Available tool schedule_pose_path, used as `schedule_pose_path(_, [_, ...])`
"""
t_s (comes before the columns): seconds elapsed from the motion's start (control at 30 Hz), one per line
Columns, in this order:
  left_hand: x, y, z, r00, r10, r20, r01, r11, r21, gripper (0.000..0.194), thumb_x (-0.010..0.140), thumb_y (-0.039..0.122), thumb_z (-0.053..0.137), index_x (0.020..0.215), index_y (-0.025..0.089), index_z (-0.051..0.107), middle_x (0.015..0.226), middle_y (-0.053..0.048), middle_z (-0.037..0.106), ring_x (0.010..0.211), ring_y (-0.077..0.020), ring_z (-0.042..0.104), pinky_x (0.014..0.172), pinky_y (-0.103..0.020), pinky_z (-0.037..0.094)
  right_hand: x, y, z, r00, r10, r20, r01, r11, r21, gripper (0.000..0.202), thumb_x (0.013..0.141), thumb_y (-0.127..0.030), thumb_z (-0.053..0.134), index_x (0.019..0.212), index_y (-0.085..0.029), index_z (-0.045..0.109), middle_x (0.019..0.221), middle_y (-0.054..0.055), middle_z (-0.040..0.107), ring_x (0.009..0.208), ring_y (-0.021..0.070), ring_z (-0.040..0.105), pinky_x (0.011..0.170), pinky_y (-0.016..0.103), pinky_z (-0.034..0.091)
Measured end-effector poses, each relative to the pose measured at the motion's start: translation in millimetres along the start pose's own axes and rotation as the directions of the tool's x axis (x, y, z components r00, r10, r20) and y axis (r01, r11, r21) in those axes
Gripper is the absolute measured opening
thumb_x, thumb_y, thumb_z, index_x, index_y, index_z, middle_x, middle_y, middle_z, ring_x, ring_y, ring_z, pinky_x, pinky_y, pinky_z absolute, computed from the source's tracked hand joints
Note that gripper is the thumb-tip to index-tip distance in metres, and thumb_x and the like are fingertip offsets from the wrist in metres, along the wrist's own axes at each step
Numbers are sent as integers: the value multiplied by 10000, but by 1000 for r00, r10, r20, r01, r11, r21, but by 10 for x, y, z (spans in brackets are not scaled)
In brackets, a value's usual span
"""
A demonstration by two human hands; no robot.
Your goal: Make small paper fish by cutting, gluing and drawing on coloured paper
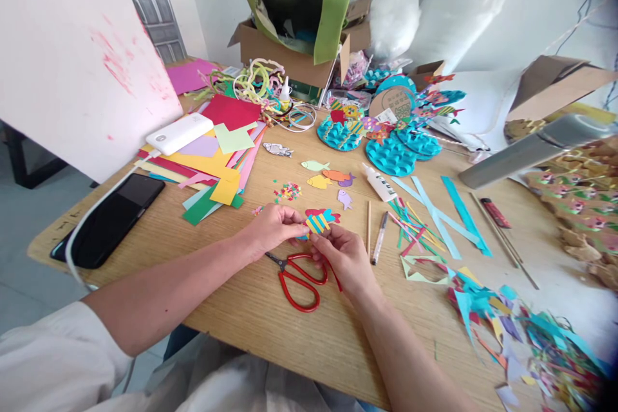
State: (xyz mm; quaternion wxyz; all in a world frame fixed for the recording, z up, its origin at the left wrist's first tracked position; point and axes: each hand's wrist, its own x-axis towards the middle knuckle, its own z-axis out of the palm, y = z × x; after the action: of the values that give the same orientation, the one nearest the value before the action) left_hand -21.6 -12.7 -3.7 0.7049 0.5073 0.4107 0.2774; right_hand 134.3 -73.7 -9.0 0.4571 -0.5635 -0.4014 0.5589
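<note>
Near the table's front middle, a small paper fish with yellow and blue stripes [317, 224] is pinched between my two hands. My left hand [281, 226] closes its thumb and fingers on the fish's left edge. On its lower right side, my right hand [340, 256] holds it with the thumb, and a thin red strip [334, 275] hangs by the same hand. Red-handled scissors [299, 283] lie just below both hands, partly under the right fingers. Behind the striped fish show red and blue paper pieces [329, 214]. Several plain paper fish [318, 181] lie farther back.
Left are coloured papers [226, 161], a power bank [179, 133] and a phone [113, 215]. A glue bottle [380, 182], a pen [380, 238] and paper strips [437, 215] lie right of my hands. Scraps [512, 328] cover the right front; a grey bottle [526, 148] stands behind.
</note>
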Motion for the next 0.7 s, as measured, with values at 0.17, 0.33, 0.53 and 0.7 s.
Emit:
schedule_pose_path(0.17, [9, -19, -29, 999, -27, 47, 25, 998, 56, 162, 644, 300, 750, 693, 148, 725, 694, -45, 708, 642, -145, 620, 612, -248, 486, 9, 10, -31, 1000, -26, 17, 27, 999, -44, 359, 690, -476, 766, 638, -173, 582, 531, -14, 599, 446, 111, 518, 442, 231, 423])
schedule_pose_path(0.33, [35, -8, -50, 1000, 10, -16, -10, 999, 31, 156, 631, 284, 748, 618, 142, 686, 596, -25, 654, 546, -114, 567, 542, -229, 453, -17, -43, -98, 976, -215, -38, 201, 954, -222, 308, 809, -475, 677, 783, -170, 638, 663, 24, 661, 553, 151, 592, 528, 268, 473])
schedule_pose_path(0.53, [123, 15, -122, 958, 64, -281, -120, 975, -187, 206, 584, 299, 792, 614, 143, 661, 651, -37, 675, 597, -131, 617, 543, -230, 478, -182, -120, -87, 695, -718, 27, 537, 494, -684, 207, 948, -279, 566, 760, -197, 593, 666, 1, 595, 610, 135, 551, 603, 256, 441])
schedule_pose_path(0.7, [159, 10, -168, 924, 90, -373, -209, 933, -293, 249, 563, 324, 828, 673, 133, 711, 700, -49, 702, 622, -137, 640, 563, -233, 491, -233, -67, 31, 800, -316, 509, 565, 113, -818, 227, 863, -372, 703, 763, -188, 617, 748, 45, 659, 690, 196, 620, 599, 293, 443])
